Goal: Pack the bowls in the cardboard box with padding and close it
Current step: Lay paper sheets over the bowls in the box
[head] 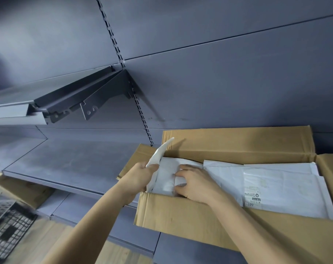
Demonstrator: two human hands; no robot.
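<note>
An open cardboard box [181,216] sits on a grey shelf, its flaps folded outward. White padding paper [276,185] covers what lies inside; no bowl shows. At the box's left end my left hand [141,178] grips a white sheet of padding [160,153] that sticks up above the rim. My right hand [196,181] presses down on folded white padding [167,174] just inside the left end of the box.
The grey metal shelf [70,162] stretches left of the box, with a bracketed upper shelf [70,96] above it and a slotted upright [141,109] behind. A dark wire basket [7,231] sits low at the left on a wooden floor.
</note>
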